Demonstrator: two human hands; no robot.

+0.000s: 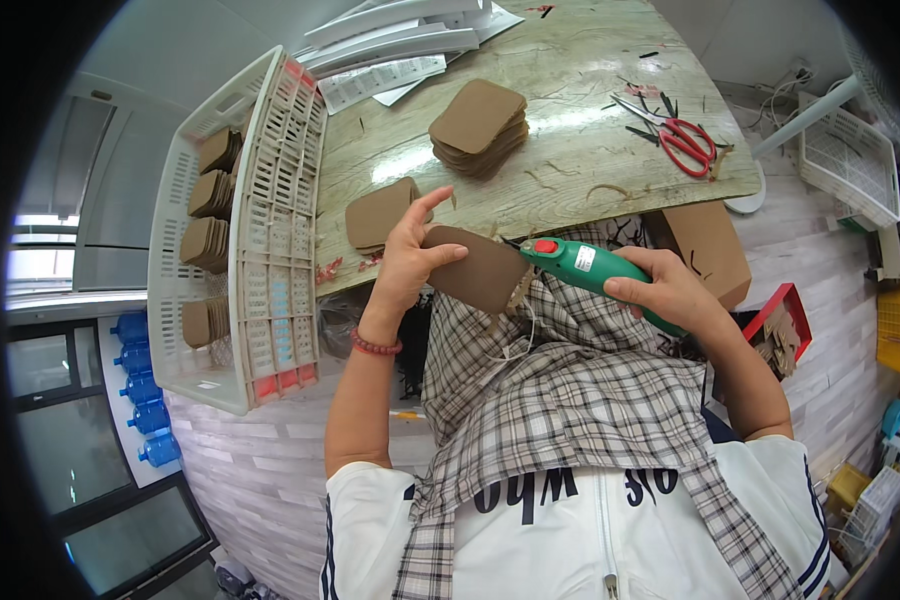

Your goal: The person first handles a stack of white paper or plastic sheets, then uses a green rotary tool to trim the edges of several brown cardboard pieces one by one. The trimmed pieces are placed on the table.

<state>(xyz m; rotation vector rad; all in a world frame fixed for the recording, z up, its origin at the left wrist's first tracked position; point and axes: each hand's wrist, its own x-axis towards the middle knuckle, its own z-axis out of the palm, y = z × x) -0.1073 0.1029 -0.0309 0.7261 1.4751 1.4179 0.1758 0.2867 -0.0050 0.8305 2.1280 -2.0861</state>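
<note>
Green casing fills your right hand point(660, 285), which grasps a handheld tool point(582, 263) with a red switch, your fingers wrapped around its body. Left of that grip, your left hand point(410, 262) pinches a brown piece point(480, 272) with rounded corners, thumb lying on its upper face. The piece's right edge sits just beside the tool's dark tip; whether they touch, I cannot tell. Just beyond your left fingers, a low pile point(375, 214) of similar pieces lies on the table point(580, 120), and a taller stack point(478, 118) stands farther ahead, between your two grips. Red-handled scissors point(685, 145) lie ahead of your right hand. Left of your left hand, a white crate point(253, 335) holds several brown bundles point(204, 246). Your plaid apron point(570, 400) spreads below both grips.
</note>
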